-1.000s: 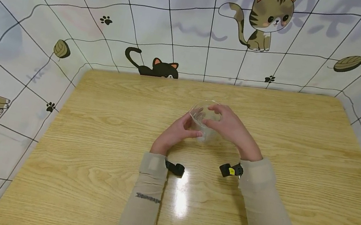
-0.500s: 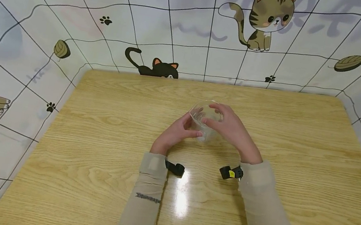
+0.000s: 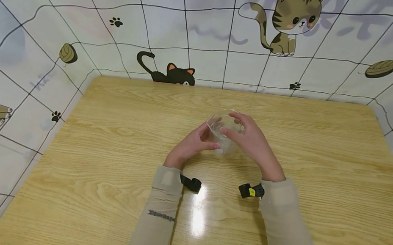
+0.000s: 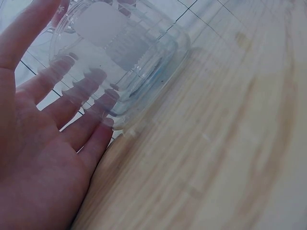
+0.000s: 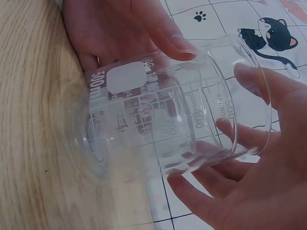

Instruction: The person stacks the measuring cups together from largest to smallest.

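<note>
A clear glass beaker (image 3: 228,147) with white graduations stands upright at the middle of the table, marked 500 ml low on its side. In the right wrist view, a second curved glass edge shows below the top rim of the beaker (image 5: 158,110). My left hand (image 3: 190,144) holds the side, its thumb at the front and its fingers around the far left. From the right, my right hand (image 3: 253,142) grips near the rim with thumb and fingers spread apart. In the left wrist view, several fingertips of the left hand (image 4: 53,124) lie against the glass.
The wooden table (image 3: 113,135) reaches back to a wall cloth (image 3: 210,34) printed with cats, paws and lines. A black wrist camera (image 3: 192,184) sits at the left cuff, another black wrist camera (image 3: 247,190) at the right. A bright reflection lies between the forearms.
The right hand has shifted very slightly to the right, and its cuff sits a little lower. The left hand has stayed still on the beaker.
</note>
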Motion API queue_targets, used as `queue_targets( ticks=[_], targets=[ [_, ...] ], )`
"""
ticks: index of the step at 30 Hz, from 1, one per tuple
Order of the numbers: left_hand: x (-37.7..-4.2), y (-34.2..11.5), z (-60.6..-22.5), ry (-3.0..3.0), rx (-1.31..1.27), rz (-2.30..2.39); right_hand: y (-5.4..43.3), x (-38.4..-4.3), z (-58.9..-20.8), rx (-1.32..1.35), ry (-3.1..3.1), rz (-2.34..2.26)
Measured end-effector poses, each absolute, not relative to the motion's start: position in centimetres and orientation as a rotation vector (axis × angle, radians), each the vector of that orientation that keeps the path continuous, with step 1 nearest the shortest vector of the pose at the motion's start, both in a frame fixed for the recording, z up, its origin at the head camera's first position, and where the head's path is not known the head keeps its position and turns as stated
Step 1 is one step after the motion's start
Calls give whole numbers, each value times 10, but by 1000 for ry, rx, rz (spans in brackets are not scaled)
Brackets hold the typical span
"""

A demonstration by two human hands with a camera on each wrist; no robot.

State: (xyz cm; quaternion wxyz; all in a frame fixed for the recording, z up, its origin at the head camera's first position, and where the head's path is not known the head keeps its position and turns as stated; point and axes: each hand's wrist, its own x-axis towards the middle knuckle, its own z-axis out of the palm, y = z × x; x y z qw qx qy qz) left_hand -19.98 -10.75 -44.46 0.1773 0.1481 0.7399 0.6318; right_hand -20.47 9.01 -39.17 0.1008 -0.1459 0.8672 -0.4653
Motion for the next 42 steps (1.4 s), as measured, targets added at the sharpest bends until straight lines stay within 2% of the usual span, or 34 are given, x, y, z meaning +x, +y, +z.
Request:
queue_targets(
  ticks=[21, 42],
  targets=[
    [-203, -106, -451, 2007, 508, 1886, 91, -200, -404, -423, 2530, -1576],
    [-201, -106, -447, 2042, 471, 1850, 93, -195, -407, -385, 2444, -1707]
  ],
)
